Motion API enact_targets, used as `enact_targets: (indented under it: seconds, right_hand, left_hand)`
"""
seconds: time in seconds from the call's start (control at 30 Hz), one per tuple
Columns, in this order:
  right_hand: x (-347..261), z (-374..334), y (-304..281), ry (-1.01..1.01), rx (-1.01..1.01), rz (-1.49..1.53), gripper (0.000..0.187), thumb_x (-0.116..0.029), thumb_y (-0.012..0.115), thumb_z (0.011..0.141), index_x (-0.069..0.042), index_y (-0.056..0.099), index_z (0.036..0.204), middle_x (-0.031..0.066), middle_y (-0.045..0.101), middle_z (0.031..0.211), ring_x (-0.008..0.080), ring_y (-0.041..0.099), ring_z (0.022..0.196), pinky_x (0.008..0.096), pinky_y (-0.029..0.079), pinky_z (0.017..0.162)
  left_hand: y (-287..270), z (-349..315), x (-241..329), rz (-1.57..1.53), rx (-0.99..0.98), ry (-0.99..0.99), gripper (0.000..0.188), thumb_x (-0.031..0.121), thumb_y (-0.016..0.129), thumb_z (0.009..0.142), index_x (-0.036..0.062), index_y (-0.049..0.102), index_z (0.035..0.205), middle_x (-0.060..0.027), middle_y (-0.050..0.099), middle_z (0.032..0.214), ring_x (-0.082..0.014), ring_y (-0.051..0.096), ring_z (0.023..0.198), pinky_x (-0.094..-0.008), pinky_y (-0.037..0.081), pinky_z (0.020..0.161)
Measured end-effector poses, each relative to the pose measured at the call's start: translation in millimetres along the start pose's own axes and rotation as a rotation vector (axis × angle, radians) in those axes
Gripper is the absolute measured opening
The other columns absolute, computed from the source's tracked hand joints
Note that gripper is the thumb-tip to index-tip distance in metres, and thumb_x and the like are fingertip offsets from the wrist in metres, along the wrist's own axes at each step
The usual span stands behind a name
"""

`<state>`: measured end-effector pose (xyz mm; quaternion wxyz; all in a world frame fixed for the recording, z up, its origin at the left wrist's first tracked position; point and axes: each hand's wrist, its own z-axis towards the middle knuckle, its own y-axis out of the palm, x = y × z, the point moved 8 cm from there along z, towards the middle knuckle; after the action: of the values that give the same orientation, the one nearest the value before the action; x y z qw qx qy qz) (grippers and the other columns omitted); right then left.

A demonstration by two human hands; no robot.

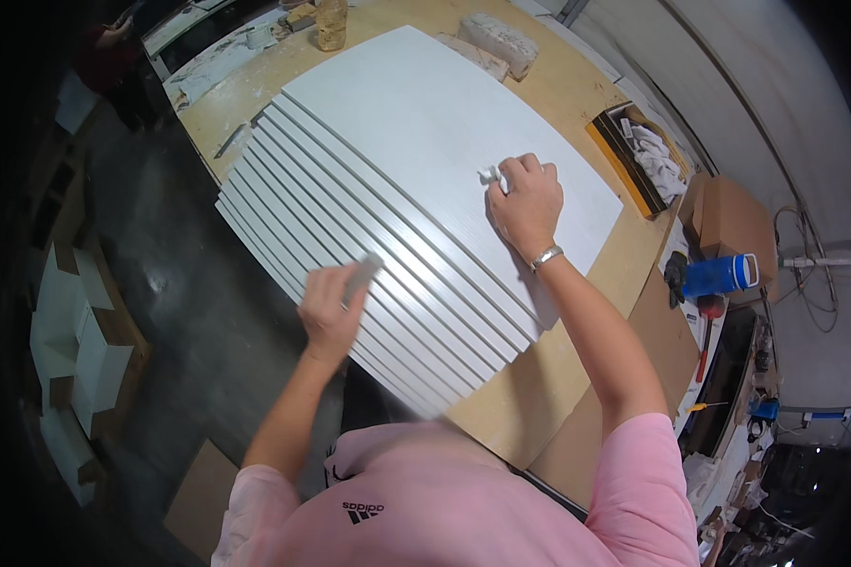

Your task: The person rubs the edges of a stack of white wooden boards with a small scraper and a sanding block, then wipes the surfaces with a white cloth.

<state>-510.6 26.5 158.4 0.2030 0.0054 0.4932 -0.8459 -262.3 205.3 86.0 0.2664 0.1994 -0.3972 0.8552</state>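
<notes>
A large white panel lies on the work table, and long narrow white strips with grey edges run side by side over its near left part. My left hand is closed on a small flat grey piece above the strips; motion blur hides whether it is a scraper or a block. On the right, my right hand grips a crumpled white cloth, its fingers bunched against the panel's plain surface.
At the far edge sit a pale block and a yellowish cup. A utility knife lies left. Rightward are a box of white rags, a cardboard box, a blue bottle and a red-handled tool. Another person stands far left.
</notes>
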Motion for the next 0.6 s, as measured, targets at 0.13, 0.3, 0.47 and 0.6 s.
enact_targets:
  seconds: [0.13,0.3,0.47,0.6]
  right_hand:
    - [0,1,-2,0.014,-0.008,-0.013,0.015,-0.015,0.069,0.073,-0.011,0.069,0.088,0.0029,0.064,0.096,0.0292,0.055,0.089,0.0419,0.045,0.073]
    - [-2,2,-4,-0.012,0.01,-0.022,0.016,-0.013,0.068,0.072,-0.011,0.069,0.087,0.0022,0.065,0.096,0.0287,0.055,0.086,0.0403,0.046,0.072]
    - [-3,4,-4,0.002,0.019,-0.028,0.014,-0.013,0.069,0.072,-0.011,0.069,0.086,0.0018,0.066,0.095,0.0279,0.056,0.085,0.0402,0.048,0.07]
    - [-3,3,-3,0.004,0.004,-0.044,0.014,-0.014,0.071,0.072,-0.011,0.07,0.085,0.0016,0.066,0.094,0.0276,0.057,0.084,0.0397,0.049,0.069]
  left_hand:
    - [-18,58,-103,0.114,0.108,-0.192,0.031,0.005,0.074,0.082,0.0057,0.068,0.112,-0.0122,0.064,0.101,-0.0339,0.061,0.097,-0.0425,0.051,0.082]
    - [-39,125,-197,0.311,0.18,-0.168,0.027,0.015,0.071,0.088,0.0066,0.068,0.113,-0.0112,0.064,0.103,-0.0339,0.06,0.101,-0.0447,0.05,0.085]
    - [-56,170,-263,0.452,0.111,-0.292,0.025,0.018,0.072,0.088,0.0056,0.071,0.111,-0.0119,0.068,0.107,-0.0336,0.061,0.102,-0.0426,0.05,0.087]
    - [-67,169,-270,0.306,0.193,-0.346,0.027,0.017,0.071,0.088,0.0055,0.071,0.112,-0.0118,0.067,0.106,-0.0341,0.061,0.104,-0.0435,0.049,0.089]
